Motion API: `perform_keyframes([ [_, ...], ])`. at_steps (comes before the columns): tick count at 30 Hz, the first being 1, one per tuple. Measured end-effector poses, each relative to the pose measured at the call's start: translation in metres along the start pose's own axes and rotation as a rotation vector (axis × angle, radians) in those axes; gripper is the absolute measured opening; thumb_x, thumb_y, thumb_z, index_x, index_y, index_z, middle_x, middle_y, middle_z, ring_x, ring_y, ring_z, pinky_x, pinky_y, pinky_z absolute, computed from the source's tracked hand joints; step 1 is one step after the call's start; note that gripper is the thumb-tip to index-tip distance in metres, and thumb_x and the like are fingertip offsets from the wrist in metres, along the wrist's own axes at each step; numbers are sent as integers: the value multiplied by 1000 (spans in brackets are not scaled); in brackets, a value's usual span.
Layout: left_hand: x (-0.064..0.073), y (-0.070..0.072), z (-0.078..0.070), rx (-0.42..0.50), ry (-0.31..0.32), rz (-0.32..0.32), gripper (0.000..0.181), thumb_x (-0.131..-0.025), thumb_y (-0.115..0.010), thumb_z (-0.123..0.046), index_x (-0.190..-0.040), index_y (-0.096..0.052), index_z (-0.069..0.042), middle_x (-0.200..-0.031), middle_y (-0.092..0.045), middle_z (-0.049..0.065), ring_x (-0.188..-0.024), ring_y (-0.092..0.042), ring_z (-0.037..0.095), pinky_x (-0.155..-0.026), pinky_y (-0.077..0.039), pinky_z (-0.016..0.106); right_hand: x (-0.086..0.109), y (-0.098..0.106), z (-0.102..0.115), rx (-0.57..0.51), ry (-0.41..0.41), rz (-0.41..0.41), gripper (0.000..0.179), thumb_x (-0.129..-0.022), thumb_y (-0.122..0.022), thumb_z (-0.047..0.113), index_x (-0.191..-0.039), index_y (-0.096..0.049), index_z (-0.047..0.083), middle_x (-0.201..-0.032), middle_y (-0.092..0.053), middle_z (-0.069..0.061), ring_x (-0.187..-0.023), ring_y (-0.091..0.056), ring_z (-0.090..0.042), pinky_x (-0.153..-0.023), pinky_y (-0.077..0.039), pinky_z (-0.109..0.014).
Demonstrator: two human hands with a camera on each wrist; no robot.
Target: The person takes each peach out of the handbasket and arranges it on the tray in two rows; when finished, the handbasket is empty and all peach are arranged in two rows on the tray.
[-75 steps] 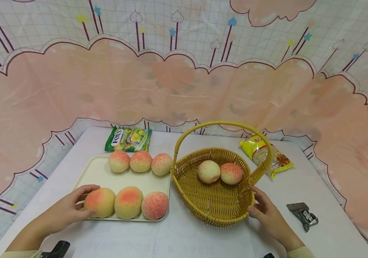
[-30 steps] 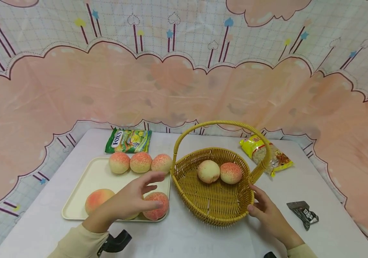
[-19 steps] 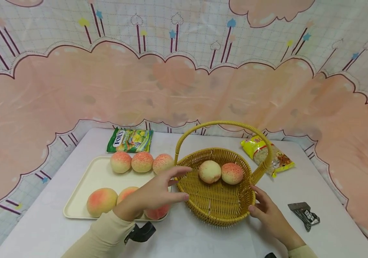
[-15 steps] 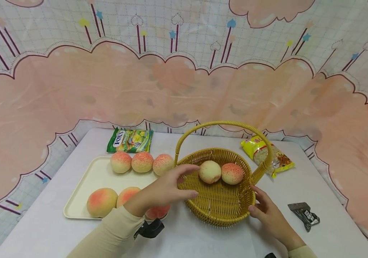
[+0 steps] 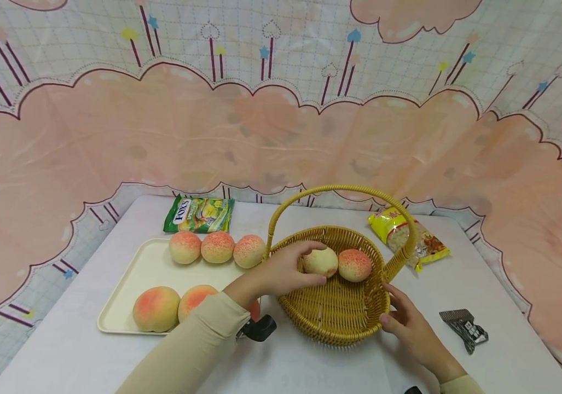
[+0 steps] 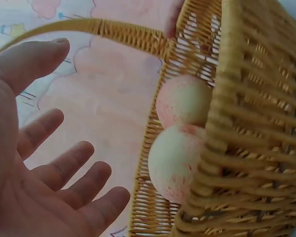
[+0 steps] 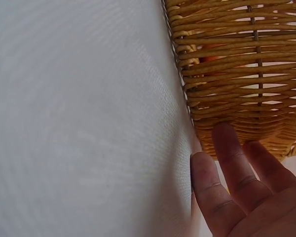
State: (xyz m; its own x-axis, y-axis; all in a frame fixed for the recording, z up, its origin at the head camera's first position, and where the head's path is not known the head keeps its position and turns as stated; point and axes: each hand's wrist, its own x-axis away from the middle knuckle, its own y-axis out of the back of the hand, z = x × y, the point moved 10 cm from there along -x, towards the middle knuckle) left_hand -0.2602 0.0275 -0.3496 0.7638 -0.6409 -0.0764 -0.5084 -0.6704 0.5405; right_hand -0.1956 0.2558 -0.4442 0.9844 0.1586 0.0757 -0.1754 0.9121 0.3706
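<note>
My left hand reaches over the left rim of the wicker basket, fingers and thumb spread toward the pale peach. In the left wrist view, a gap separates this left hand from the peaches, and nothing is in its grasp. A redder peach sits beside the pale one in the basket. My right hand rests against the basket's right side below the handle base. In the right wrist view, the right hand's fingers touch the woven wall from outside.
A cream tray on the left bears two rows of peaches; my left forearm partly covers the front row. Behind it lies a green FOX'S candy bag. A yellow snack bag and a small dark wrapper lie right.
My left hand has left the front-left peach on the tray and moved right, over the tray, into the basket beside the pale peach. The right hand stays at the basket.
</note>
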Motion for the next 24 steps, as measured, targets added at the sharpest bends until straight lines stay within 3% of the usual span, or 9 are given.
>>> perform_keyframes([
  [9,-22,3,20,6,114,-10,60,-94,-70,-29,-147,-49,-12,-149,-47,11,-133,-46,29,-105,-40,44,-1,0,0,-18,9,8,65,-104,-55,12,-158,-19,6,-151,-25,-41,-118,-57,-41,-81,-54,-30],
  [16,-37,-4,33,14,141,4,62,-94,-70,-33,-148,-48,-14,-149,-47,9,-133,-46,26,-106,-40,44,1,1,3,-16,24,-1,65,-103,-55,11,-157,-20,5,-149,-28,-41,-115,-58,-39,-80,-54,-31],
  [24,-40,-6,42,-21,167,9,61,-95,-70,-30,-148,-47,-12,-148,-47,7,-130,-49,25,-104,-41,42,1,0,0,-23,3,10,66,-103,-56,12,-158,-19,7,-150,-26,-40,-116,-58,-38,-81,-54,-31],
])
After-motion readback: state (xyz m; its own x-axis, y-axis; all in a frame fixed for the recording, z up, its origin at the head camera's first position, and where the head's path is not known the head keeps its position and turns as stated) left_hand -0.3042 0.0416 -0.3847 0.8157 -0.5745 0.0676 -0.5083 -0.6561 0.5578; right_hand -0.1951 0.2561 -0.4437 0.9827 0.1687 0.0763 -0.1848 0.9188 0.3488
